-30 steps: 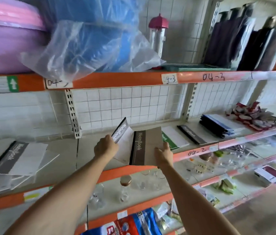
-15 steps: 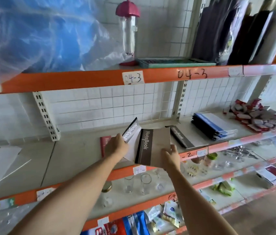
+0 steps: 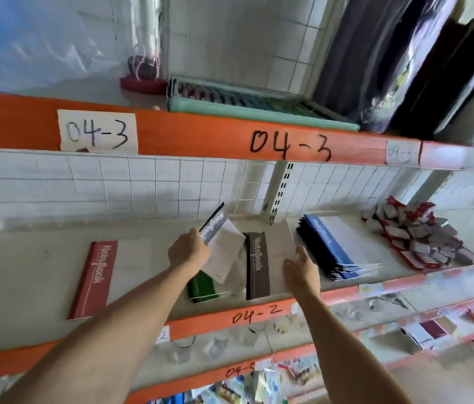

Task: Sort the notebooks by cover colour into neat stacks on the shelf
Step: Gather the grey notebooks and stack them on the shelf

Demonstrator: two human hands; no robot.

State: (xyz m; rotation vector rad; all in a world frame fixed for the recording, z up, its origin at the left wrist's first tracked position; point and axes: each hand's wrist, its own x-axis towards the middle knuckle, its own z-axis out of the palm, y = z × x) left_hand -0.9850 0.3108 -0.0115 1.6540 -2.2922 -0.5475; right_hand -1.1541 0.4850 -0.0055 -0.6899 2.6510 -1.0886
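- My left hand (image 3: 188,252) grips a notebook with a dark blue-grey spine band (image 3: 214,228) by its near edge, fingers curled round it; it is lifted off the shelf and tilted, spine uppermost, white cover hanging down to the right
- Just right of it, the brown-banded notebook (image 3: 259,266) lies flat on the shelf marked 04-2 (image 3: 259,316), its near end at the orange front rail
- My right hand (image 3: 299,268) is open with fingers apart, beside the right edge of that brown-banded notebook; I cannot tell whether it touches the cover
- A green notebook (image 3: 200,287) lies on the shelf under my left wrist, partly hidden by the lifted notebook's cover
- Further left, well apart from the others, a red-banded notebook (image 3: 96,278) lies flat by itself
- To the right, a stack of blue-covered notebooks (image 3: 331,246) sits fanned a little at its near end
- Beyond that stack, at the far right of the same shelf, is a heap of small red and white packets (image 3: 413,237)
- The upper shelf marked 04-3 (image 3: 288,144) carries a green flat tray (image 3: 253,107), a red-based clear bottle (image 3: 142,74) and dark wrapped rolls (image 3: 404,62)
- The shelf below 04-2 holds clear glass cups (image 3: 215,345), blurred
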